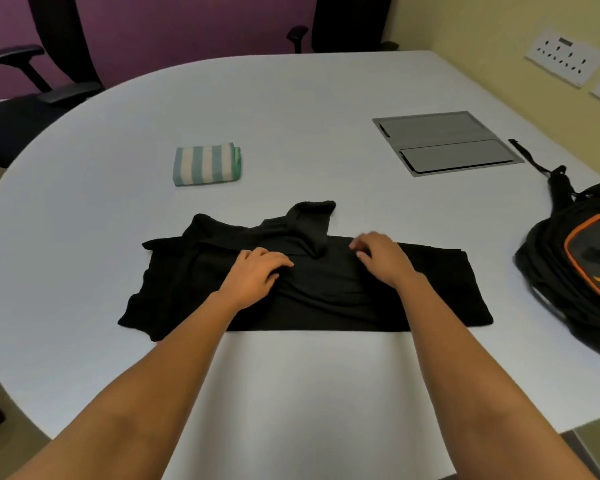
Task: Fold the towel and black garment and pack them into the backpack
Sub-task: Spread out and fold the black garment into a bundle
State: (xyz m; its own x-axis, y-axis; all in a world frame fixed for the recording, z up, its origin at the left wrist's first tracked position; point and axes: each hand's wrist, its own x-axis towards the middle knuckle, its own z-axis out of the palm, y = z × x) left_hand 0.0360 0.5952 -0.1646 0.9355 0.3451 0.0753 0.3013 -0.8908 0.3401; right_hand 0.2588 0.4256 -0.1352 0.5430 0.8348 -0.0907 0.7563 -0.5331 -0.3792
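My left hand (257, 271) and right hand (381, 258) rest on the black garment (326, 299), fingers curled; whether they pinch cloth I cannot tell. Its long axis runs left-right. The folded striped towel (207, 164) lies beyond it; the backpack (575, 258) lies to its right, nearer my right hand.

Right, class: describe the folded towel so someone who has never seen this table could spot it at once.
Start at the rounded white table. Beyond the black garment in the middle, toward the far left, the folded towel lies alone. It is the only striped thing, in green and white bands.
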